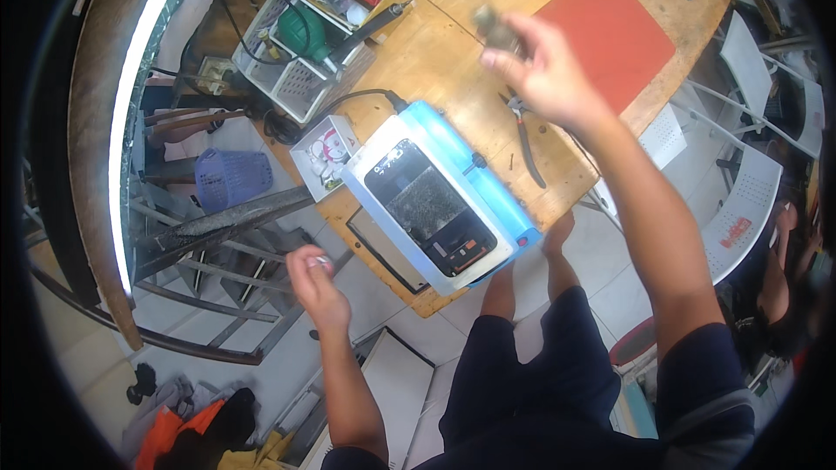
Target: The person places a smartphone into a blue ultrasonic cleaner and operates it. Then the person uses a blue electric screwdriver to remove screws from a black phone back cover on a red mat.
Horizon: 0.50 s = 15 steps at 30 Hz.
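Observation:
My right hand [550, 77] is raised over the wooden table, its fingers closed round a greyish-brown, stubby object [499, 33] that is smeared by motion; its kind cannot be told. My left hand [319, 292] is off the table's near left corner, fingers curled in a pinch with a tiny pale thing at the tips. Between the hands sits a blue and white boxy machine [515, 200] with a cable at its far end. A dark phone-like panel [427, 202] with a grey speckled patch lies on its top. Pliers [525, 141] lie below my right hand.
A red mat [610, 39] covers the table's far right. At the far left stand a white basket [300, 91] with a green air blower [302, 33] and a small white tray [324, 155] of bits. A purple basket [232, 179] and white chairs [740, 226] are beside the table.

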Tool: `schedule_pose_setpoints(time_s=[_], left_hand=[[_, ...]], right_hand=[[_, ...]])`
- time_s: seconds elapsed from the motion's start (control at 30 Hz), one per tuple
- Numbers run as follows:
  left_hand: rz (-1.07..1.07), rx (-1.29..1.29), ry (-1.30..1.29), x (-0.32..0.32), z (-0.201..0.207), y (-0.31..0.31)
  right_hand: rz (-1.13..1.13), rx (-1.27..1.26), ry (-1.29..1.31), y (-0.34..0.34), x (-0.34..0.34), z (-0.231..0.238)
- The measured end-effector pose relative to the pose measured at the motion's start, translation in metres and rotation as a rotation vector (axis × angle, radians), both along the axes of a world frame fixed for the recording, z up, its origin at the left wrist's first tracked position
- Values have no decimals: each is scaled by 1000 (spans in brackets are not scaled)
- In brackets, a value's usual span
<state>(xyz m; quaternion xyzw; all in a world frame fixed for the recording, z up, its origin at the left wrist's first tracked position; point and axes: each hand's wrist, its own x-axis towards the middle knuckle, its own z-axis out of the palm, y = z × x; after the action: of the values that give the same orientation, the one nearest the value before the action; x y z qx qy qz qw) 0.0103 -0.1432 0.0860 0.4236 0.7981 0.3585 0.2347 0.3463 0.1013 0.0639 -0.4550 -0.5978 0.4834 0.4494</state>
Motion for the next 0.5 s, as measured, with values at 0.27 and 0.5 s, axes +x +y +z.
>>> schedule_pose_setpoints(time_s=[0.27,0.5], left_hand=[[-314,61,-179,72,17,37],[-23,21,-286,2,8,41]], right_hand=[[-238,-104,-206,63,73,3],[-88,-114,-122,3,40,3]])
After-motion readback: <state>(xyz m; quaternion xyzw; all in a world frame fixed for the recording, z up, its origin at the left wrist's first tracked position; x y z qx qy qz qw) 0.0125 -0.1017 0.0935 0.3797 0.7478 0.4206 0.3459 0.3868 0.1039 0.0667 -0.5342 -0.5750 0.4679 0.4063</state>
